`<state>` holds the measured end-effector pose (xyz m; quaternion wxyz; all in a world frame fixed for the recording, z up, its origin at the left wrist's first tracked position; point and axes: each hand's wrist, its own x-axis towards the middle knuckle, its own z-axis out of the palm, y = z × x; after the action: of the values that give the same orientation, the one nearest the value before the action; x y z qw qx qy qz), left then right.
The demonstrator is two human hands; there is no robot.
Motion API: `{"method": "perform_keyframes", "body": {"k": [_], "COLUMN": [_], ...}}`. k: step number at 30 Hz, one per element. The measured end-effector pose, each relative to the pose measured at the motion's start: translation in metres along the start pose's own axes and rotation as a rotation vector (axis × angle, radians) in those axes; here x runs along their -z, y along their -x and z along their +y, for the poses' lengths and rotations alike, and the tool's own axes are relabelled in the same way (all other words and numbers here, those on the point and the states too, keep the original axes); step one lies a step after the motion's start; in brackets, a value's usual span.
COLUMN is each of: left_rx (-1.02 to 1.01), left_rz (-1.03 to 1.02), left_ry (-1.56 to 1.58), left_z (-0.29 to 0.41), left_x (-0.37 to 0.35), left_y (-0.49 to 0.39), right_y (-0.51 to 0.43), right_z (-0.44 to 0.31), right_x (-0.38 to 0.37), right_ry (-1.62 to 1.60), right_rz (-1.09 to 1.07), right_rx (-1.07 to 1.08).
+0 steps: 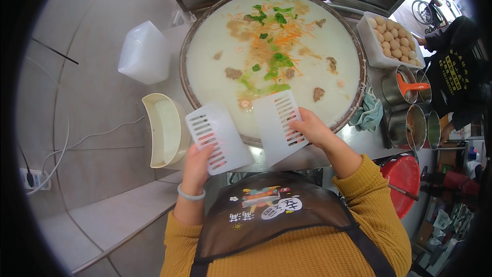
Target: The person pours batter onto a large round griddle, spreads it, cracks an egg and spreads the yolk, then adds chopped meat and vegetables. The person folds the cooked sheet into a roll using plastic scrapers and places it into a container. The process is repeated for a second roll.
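My left hand (pixel 198 163) grips a white plastic scraper (pixel 230 138) by its slotted end, just outside the near rim of a large round pan. In my right hand (pixel 313 127) is a second slotted white scraper (pixel 267 115), its upper corner over the pan's near edge. The pan (pixel 184 73) has a dark rim and is filled with a pale, whitish batter (pixel 215 27). Scattered on it lie shredded carrot (pixel 290 38), chopped green leaves (pixel 282 58), brown meat pieces (pixel 233 73) and a few small pinkish rounds (pixel 245 103).
Left of the pan are a white plastic container (pixel 144 54) and a cream half-round bin (pixel 165 130). On the right stand a tub of eggs (pixel 394 40), steel pots (pixel 398 125), one with an orange-handled utensil (pixel 413 85), a blue-green cloth (pixel 368 111), a red basin (pixel 401 186) and another person (pixel 453 73).
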<state>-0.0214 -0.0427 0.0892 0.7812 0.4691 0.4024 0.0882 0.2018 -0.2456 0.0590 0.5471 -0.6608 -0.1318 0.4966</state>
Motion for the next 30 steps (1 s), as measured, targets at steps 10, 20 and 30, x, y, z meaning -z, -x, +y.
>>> {"method": "perform_keyframes", "body": {"k": [10,20,30], "left_rx": [0.121,0.119,0.135], "left_rz": [-0.133,-0.144,-0.15], "left_ry": [-0.021,-0.003,-0.009], "left_z": [-0.01,-0.01,-0.007], "left_x": [-0.01,-0.008,-0.01], "left_y": [-0.027,-0.029,-0.027], "right_y": [-0.016,-0.016,-0.02], "right_z": [0.002,-0.005,0.002], "right_x": [-0.003,-0.005,-0.003], "right_ry": [0.073,0.132,0.116], "right_rz": [-0.058,-0.084,-0.093], "right_rx": [0.007,0.02,0.018]}}
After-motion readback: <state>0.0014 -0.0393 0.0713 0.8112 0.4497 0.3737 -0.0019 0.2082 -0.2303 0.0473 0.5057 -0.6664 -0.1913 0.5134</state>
